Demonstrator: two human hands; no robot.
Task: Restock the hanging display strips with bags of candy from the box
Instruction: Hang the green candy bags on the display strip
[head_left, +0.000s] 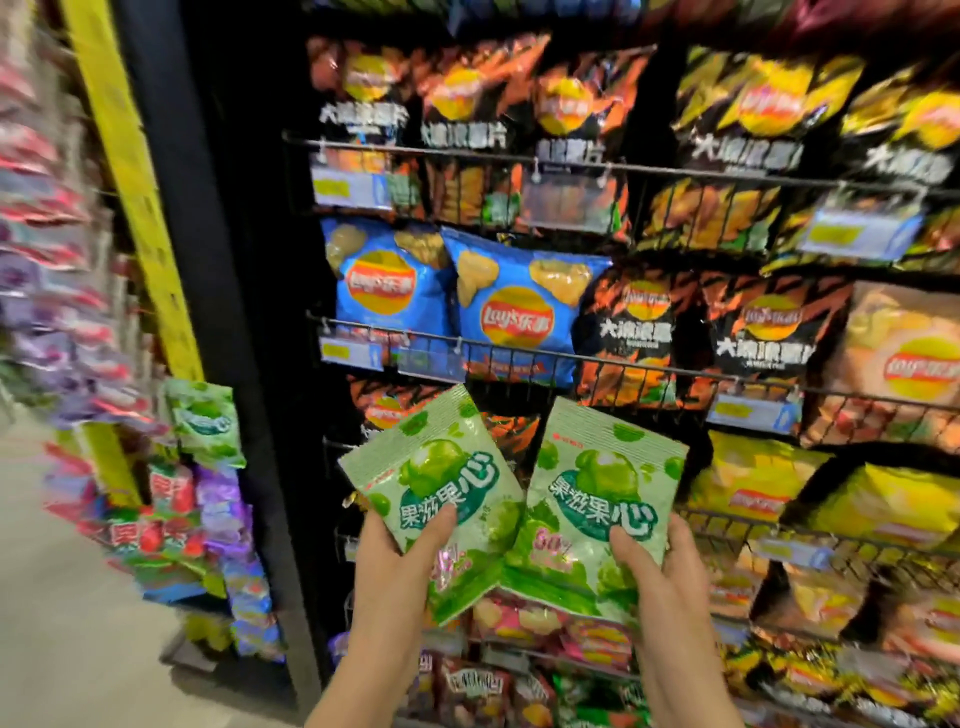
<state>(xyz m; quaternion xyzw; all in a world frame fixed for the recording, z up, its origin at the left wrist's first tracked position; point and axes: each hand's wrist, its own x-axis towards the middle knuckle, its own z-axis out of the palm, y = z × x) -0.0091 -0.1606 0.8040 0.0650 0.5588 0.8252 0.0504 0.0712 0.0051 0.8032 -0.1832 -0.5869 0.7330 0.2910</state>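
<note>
Green candy bags, two: left bag (441, 488) gripped by left hand (400, 551), top tilted left; right bag (597, 499) gripped by right hand (660, 561), top tilted right; lower corners overlapping, before wire chip shelves (649, 371).

Two candy bags (511, 499) side by side before chip shelves (571, 358), hanging strips (208, 519) left.
</note>
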